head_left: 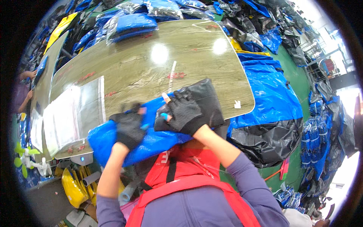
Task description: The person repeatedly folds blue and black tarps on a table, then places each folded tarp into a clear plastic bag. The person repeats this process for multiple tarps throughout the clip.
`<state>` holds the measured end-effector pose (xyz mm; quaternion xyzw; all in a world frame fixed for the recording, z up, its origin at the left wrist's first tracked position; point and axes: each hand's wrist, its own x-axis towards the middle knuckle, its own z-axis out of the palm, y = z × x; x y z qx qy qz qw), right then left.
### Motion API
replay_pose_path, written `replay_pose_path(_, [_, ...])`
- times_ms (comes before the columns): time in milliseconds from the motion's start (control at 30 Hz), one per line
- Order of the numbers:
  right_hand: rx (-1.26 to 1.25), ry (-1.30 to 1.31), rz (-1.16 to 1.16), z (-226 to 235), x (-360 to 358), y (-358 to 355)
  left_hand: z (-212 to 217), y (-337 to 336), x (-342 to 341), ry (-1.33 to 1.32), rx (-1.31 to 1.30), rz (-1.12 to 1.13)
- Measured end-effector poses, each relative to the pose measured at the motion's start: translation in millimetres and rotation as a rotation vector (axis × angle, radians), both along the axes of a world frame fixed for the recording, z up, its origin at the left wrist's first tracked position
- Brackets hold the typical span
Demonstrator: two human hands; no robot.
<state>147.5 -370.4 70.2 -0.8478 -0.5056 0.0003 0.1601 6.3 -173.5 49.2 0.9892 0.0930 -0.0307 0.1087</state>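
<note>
A folded blue and black tarpaulin piece lies across the near edge of the wood-patterned table, its blue part hanging over toward me. My left hand, in a black fingerless glove, is on the blue part at the left; motion smears its fingers. My right hand, gloved the same way, lies flat with fingers apart on the black part. Blue wrappings show on fingers of both hands. To the left is a stack of clear plastic bags.
A packed blue bundle sits at the table's far edge. More blue and black tarpaulin pieces hang on the right. A co-worker's hands show at the far left by another tabletop. A small green fan stands at lower left.
</note>
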Motion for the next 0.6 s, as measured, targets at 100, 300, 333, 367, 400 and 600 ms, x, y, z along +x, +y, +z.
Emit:
replay_pose_path(100, [-0.058, -0.017, -0.052, 2, -17, 4, -15, 59, -95, -0.027, 0.436, 0.216])
replay_pose_path(300, [-0.19, -0.013, -0.132, -24, -56, 50, -58, 63, -190, -0.474, -0.988, 1.101])
replay_pose_path(333, [-0.2, 0.035, -0.083, -31, -59, 55, -55, 60, -193, -0.521, -1.17, 1.103])
replay_pose_path(367, [-0.167, -0.04, -0.013, -38, -59, 56, -50, 58, -195, -0.481, -1.484, 1.024])
replay_pose_path(400, [-0.218, -0.102, 0.026, -46, -59, 54, -42, 59, -197, -0.412, -1.742, 1.112])
replay_pose_path(600, [0.321, -0.26, 0.256, -68, -62, -2, 19, 77, -156, -0.529, -1.586, 0.739])
